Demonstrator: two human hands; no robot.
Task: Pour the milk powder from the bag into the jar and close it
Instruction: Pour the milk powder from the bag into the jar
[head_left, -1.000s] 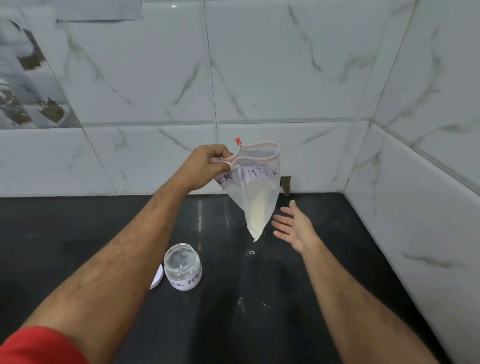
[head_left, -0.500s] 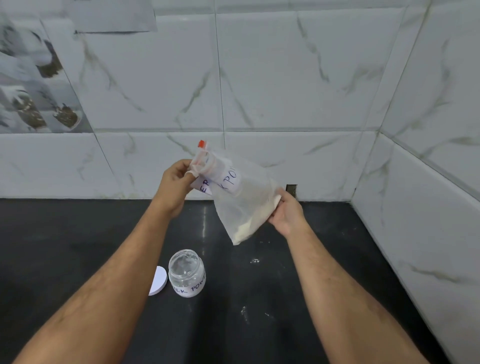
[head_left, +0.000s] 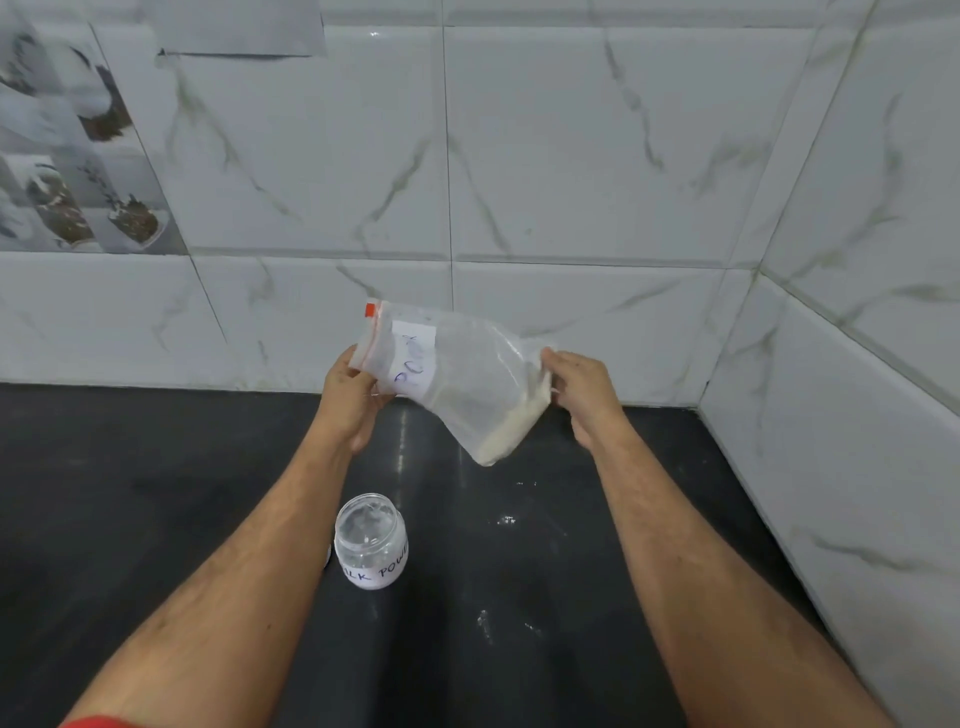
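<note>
Left hand: the left hand (head_left: 352, 391) pinches the zip end of the bag (head_left: 457, 382), thumb and fingers curled onto the plastic just below the red seal strip.
Right hand: the right hand (head_left: 582, 391) grips the opposite, bottom end of the bag, fingers folded over its corner (the fingertips are partly lost behind the plastic).
Bag: clear plastic, held in the air between both hands above the desk (head_left: 156, 493), lying roughly sideways with the zip end up and to the left.
Red slider: a small red tab (head_left: 370, 310) sits at the top corner of the zip end.
Bag label: a white label (head_left: 413, 358) with blue handwriting faces me; I cannot read it cleanly from this angle.
Milk powder: the milk powder (head_left: 511, 426) is pale cream and lies heaped in the lowest part of the bag, near the right hand.
Jar: the jar (head_left: 371, 540) stands upright on the desk, below the bag and just beside the left forearm, its mouth uncovered (the handwritten label shows "LK POW").
Lid: a sliver of white lid (head_left: 328, 555) peeks out behind the left forearm, just left of the jar.
Desk: dark and glossy, with a few white specks (head_left: 506, 519) to the right of the jar.
Walls: white marbled tiles (head_left: 571, 156) meet in a corner on the right.
Sleeve: a bit of red sleeve (head_left: 93, 722) shows at the bottom edge.
</note>
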